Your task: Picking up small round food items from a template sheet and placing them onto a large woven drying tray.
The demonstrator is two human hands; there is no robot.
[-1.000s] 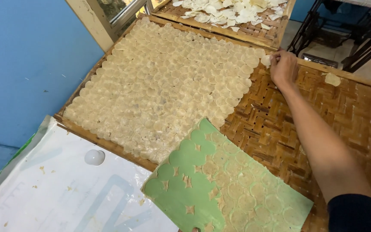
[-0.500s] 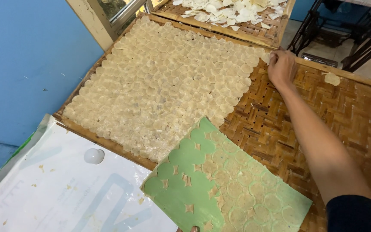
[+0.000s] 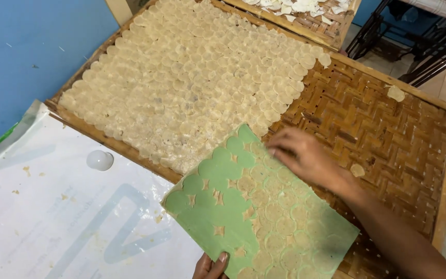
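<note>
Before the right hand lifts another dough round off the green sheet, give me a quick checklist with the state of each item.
1. Left hand steadying the green sheet at its near edge: ok.
2. Right hand over the dough rounds on the sheet: ok.
3. A round already pinched between the fingers: cannot tell.
4. Bare space on the woven bamboo tray beside the laid rounds: ok.
5. Rounds left on the sheet: ok, many.
6. Tray free of strays: not ok, two loose pieces lie on the bare weave.

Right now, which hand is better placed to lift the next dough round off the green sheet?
Right. The right hand rests on the green sheet's rounds; the left hand grips its near edge.
</note>
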